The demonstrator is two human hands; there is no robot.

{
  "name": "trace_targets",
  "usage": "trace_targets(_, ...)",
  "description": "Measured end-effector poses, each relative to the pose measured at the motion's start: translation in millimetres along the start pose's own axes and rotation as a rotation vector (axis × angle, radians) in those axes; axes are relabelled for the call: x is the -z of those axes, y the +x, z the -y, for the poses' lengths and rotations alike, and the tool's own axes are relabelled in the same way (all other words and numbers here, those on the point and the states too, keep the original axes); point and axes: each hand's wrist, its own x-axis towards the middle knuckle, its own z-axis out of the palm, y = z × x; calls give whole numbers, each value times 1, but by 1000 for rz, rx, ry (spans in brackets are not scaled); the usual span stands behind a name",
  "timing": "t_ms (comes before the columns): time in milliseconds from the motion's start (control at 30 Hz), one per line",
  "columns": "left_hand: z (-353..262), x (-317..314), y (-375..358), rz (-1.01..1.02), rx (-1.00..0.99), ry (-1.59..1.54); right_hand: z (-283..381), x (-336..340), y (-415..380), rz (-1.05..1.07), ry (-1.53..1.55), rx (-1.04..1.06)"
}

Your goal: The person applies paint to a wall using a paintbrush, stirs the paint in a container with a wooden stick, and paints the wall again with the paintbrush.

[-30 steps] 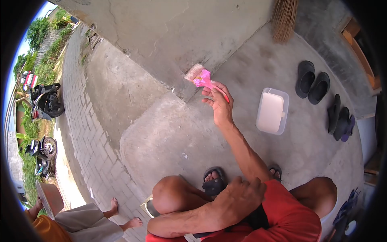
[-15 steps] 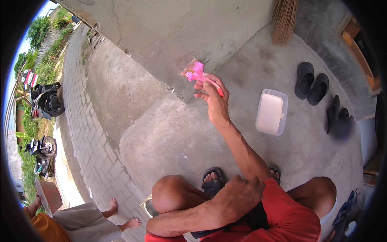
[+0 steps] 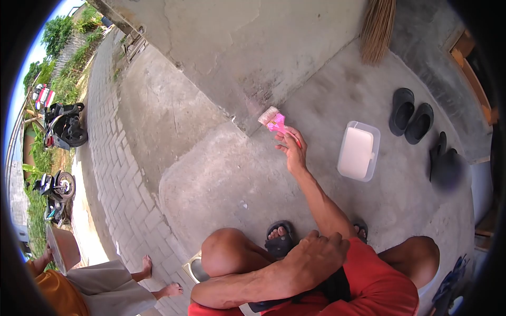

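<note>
My right hand (image 3: 293, 149) is raised and holds a pink-handled paintbrush (image 3: 275, 121), whose pale bristles press against the lower edge of a grey concrete wall (image 3: 247, 58). A clear plastic tub of white paint (image 3: 358, 151) stands on the concrete floor to the right of that hand. My left hand (image 3: 316, 256) is closed and rests on my lap, over red shorts, between my bent knees. My feet in dark sandals show below the right forearm.
Pairs of dark sandals (image 3: 412, 115) lie at the right, and a straw broom (image 3: 377, 29) leans on the wall. Another person (image 3: 89, 287) sits at the lower left holding a pan. Parked motorbikes (image 3: 63, 126) stand by the brick path (image 3: 113, 158).
My right hand has brought the brush down and a little right along the wall's corner. The left hand stays on my lap.
</note>
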Motion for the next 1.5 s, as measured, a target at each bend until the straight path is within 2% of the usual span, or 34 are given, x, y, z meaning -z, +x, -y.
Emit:
trace_targets(100, 0, 2, 1, 25, 2, 15, 19, -20, -1, -44, -49, 8)
trace_targets(233, 1, 1, 0, 23, -1, 39, 79, -74, -9, 92, -44, 102)
trace_targets(367, 0, 1, 0, 4, -3, 53, 108, -85, -26, 232, 60, 219)
trace_targets(500, -1, 0, 0, -33, -30, 48, 64, -64, -19, 220, 56, 234)
trace_targets(633, 0, 1, -2, -41, -23, 30, 0, -18, -14, 91, 6, 86)
trace_targets(767, 1, -1, -2, -33, -10, 32, -5, -13, -10, -33, -88, -35)
trace_targets(867, 0, 3, -1, 26, -2, 60, 52, -57, -4, 32, -126, 65)
trace_targets(967, 2, 3, 0, -18, -10, 19, 116, -94, -9, 113, -87, 172)
trace_targets(1033, 1, -1, 1, -21, -14, 29, 146, -107, -14, 216, 31, 258)
trace_targets(1167, -1, 3, 2, -6, -19, 56, 134, -90, -9, 257, 105, 367)
trace_targets(1367, -1, 3, 2, 19, -8, 51, 32, -17, 9, 91, 28, 142)
trace_targets(1500, 0, 1, 1, -13, -19, 35, 21, -6, 9, -22, -90, 38)
